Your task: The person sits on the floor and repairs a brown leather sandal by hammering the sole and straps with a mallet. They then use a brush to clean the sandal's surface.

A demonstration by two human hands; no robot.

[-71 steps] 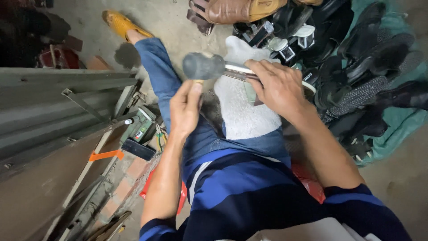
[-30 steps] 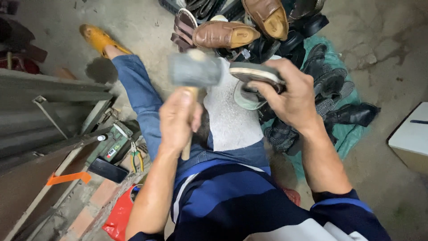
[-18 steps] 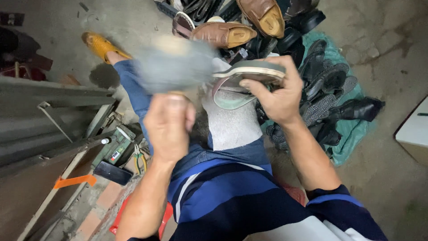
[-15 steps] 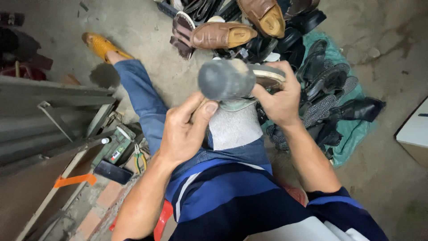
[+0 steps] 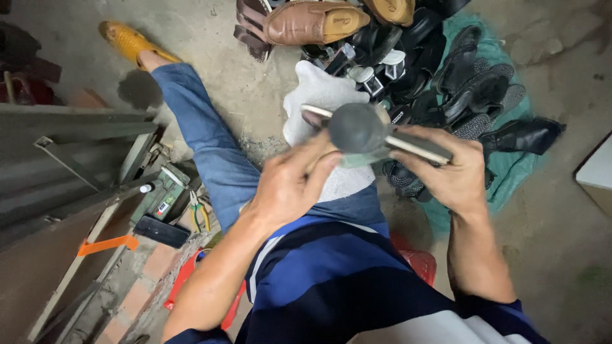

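Head view: round grey hammer head (image 5: 357, 128) against flat sole (image 5: 414, 145).

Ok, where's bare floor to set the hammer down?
Bare concrete lies between the yellow shoe and the brown shoe, beside the jeans leg. More lies right of the green cloth. The shoe pile and the toolbox side are crowded.

Dark rectangular phone screen (image 5: 160, 230) (blank) on the ledge at left, small red-and-white label (image 5: 164, 207) on the green box (image 5: 167, 191) just beside it
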